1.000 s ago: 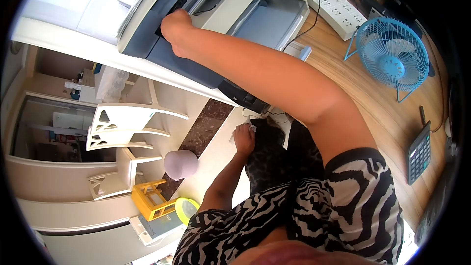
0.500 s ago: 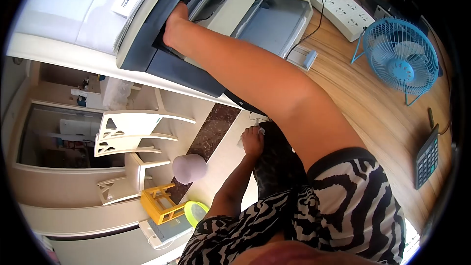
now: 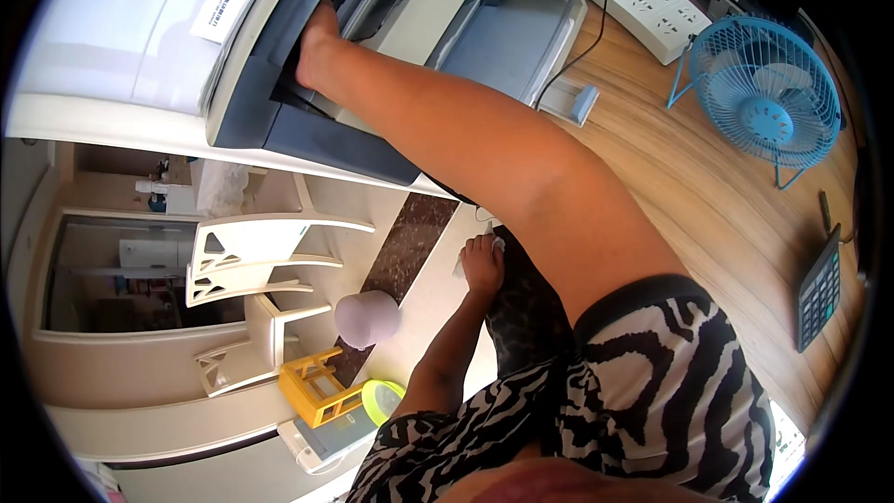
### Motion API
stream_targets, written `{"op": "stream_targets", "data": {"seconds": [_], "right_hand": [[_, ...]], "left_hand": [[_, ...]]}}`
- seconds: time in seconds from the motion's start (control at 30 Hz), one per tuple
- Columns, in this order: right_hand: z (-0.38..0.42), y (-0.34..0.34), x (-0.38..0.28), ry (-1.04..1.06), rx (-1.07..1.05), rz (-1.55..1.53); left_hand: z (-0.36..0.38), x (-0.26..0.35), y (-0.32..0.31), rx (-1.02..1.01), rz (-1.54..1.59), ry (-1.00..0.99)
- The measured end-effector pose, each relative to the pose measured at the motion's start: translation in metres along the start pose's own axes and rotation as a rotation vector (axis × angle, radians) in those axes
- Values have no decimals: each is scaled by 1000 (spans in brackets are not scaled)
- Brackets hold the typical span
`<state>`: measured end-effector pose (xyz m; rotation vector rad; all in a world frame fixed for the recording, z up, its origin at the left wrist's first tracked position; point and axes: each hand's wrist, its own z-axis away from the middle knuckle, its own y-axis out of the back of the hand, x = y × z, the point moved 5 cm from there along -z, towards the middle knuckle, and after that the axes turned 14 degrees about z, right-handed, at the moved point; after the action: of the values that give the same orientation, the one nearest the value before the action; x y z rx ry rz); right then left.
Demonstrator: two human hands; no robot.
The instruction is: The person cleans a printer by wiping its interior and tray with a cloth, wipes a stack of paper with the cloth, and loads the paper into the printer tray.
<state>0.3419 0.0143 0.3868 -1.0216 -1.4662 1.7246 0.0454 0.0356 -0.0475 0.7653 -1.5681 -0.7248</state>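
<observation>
My right arm stretches across to an open grey and cream printer. The back of my right hand shows at the opening, while its fingers are hidden inside. Lower down, beside the dark-clothed leg, my left hand is closed around a crumpled white tissue or cloth. An extended grey tray is on the printer's desk side.
On the wooden desk are a blue wire fan, a white power strip with cables, and a calculator. Across the floor are white chairs, a pinkish round stool and a yellow stool.
The view has shifted slightly, so the printer sits a little further left and the chairs a little lower. My right hand remains in the printer opening, and my left hand still holds the white material.
</observation>
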Motion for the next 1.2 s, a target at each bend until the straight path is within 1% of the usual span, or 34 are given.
{"op": "stream_targets", "data": {"seconds": [0.03,0.1,0.13,0.17,0.2,0.23,0.3,0.33,0.43,0.5,0.53,0.6,0.7,0.73,0.83,0.9,0.93,0.97,1.0,1.07,1.1,1.13,1.17,1.2], "right_hand": [[6,1,-1,-19,42,42],[2,1,2,-41,-48,59],[-1,0,4,-54,-93,68],[-1,3,4,-68,-58,99],[-1,6,4,-84,-25,131],[-1,7,5,-102,7,162],[-6,11,11,-139,5,142],[-8,15,14,-166,21,148],[16,17,8,-152,30,217],[59,11,-5,-70,67,303],[74,11,-9,-66,75,356],[103,16,-14,-64,91,469],[155,28,-28,16,46,761],[171,35,-29,-5,11,842],[207,72,-21,-60,-123,1047],[227,101,-17,-76,-213,1252],[234,119,-13,-39,-268,1346],[238,138,-10,2,-325,1439],[243,152,-10,72,-400,1528],[251,175,-10,218,-559,1695],[252,185,-7,291,-666,1849],[252,194,-5,368,-777,1998],[253,198,-2,452,-893,2142],[259,184,-7,297,-903,2119]], "left_hand": [[1,2,1,-13,-59,-19],[-7,34,17,-33,-177,-58],[-1,27,10,41,-211,-169],[11,10,-3,115,-245,-278],[18,10,-4,191,-281,-384],[22,5,-8,195,-321,-421],[22,13,-4,199,-404,-492],[21,3,-8,136,-277,-413],[21,2,-10,122,-319,-417],[19,11,-6,158,-328,-463],[19,16,-2,171,-333,-487],[16,23,0,162,-333,-465],[13,28,3,183,-290,-432],[12,28,6,193,-271,-423],[14,41,15,246,-279,-495],[17,1,-12,110,-247,-268],[19,-22,-27,47,-235,-153],[13,-17,-21,39,-156,-47],[1,7,-6,80,-35,67],[-18,72,36,299,252,239],[-26,98,55,433,361,287],[-31,76,71,432,536,318],[-40,66,90,468,640,350],[-48,55,109,508,743,380]]}}
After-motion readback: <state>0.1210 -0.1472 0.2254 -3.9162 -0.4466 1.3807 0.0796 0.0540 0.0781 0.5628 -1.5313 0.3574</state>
